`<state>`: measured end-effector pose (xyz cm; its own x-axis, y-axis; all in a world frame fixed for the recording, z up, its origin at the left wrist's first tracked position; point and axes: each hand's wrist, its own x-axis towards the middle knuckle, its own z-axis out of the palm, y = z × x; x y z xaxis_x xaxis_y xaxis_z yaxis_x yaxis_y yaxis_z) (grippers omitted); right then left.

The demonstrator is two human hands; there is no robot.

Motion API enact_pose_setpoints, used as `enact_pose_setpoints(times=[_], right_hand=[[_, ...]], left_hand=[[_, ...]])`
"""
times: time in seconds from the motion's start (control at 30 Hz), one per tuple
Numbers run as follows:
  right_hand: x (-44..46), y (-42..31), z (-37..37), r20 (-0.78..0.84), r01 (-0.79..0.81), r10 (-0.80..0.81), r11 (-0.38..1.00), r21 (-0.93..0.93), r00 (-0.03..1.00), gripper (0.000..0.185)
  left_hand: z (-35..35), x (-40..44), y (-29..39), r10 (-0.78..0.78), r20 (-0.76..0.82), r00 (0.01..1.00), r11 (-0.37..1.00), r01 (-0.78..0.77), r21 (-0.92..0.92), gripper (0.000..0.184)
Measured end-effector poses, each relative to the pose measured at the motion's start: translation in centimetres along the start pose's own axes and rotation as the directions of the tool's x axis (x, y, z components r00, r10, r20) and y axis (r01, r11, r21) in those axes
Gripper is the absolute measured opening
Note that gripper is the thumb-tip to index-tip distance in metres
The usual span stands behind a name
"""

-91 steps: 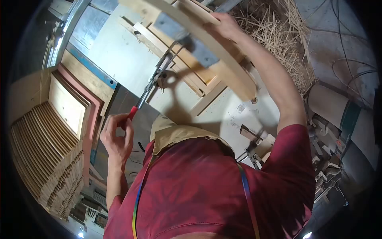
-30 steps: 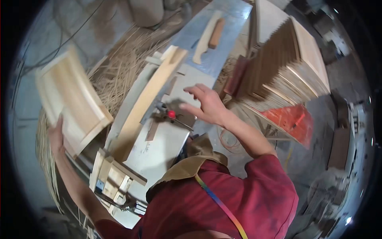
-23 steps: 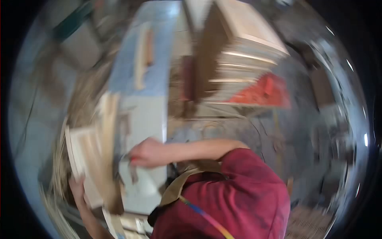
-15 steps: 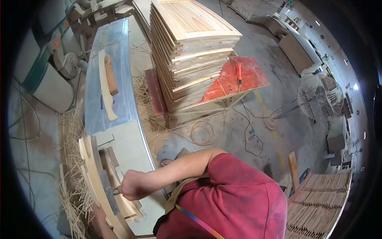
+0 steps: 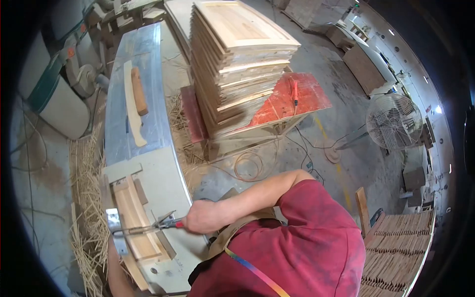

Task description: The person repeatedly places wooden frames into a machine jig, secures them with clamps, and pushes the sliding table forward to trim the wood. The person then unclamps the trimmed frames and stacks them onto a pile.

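Note:
My right hand (image 5: 204, 217) is closed around the red handle of a metal toggle clamp (image 5: 157, 226), over the pale bench. The clamp's linkage reaches left to a metal plate (image 5: 117, 232) on a wooden bar (image 5: 133, 267). Beneath and beside the linkage lies a light wooden frame panel (image 5: 136, 215), between narrow wooden strips on the bench. My left hand (image 5: 112, 246) is at the bench's left side, by the plate and bar; its fingers are hidden, with mainly the forearm showing below.
The blue-grey metal surface (image 5: 156, 104) carries a curved pale wood piece (image 5: 132, 111) and a brown block (image 5: 139, 94). Stacked panels (image 5: 247, 29) stand beside a red tabletop (image 5: 302, 99). Wood offcuts (image 5: 86, 198) lie left; a fan (image 5: 394, 122) and stacked wooden pieces (image 5: 401, 247) are right.
My right hand has moved right, drawing the clamp handle toward my body. The clamp's linkage is stretched out, and more of the panel shows. The wooden bar has shifted.

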<state>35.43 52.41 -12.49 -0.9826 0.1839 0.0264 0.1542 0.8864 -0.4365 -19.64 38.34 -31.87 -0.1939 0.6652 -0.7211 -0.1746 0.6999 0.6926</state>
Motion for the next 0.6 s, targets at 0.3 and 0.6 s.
enact_pose_setpoints(times=[0.3,0.6], right_hand=[[1.1,3.2,7.5,0.134,-0.132,0.153,0.978,-0.159,0.979,0.024],[1.1,3.3,8.2,0.186,-0.162,0.2,0.967,-0.199,0.962,0.029]], left_hand=[[2.7,-0.6,2.0,0.076,-0.069,0.995,0.991,-0.068,0.111,0.079],[4.5,-4.7,4.5,0.18,-0.648,0.74,0.966,-0.257,-0.026,0.063]])
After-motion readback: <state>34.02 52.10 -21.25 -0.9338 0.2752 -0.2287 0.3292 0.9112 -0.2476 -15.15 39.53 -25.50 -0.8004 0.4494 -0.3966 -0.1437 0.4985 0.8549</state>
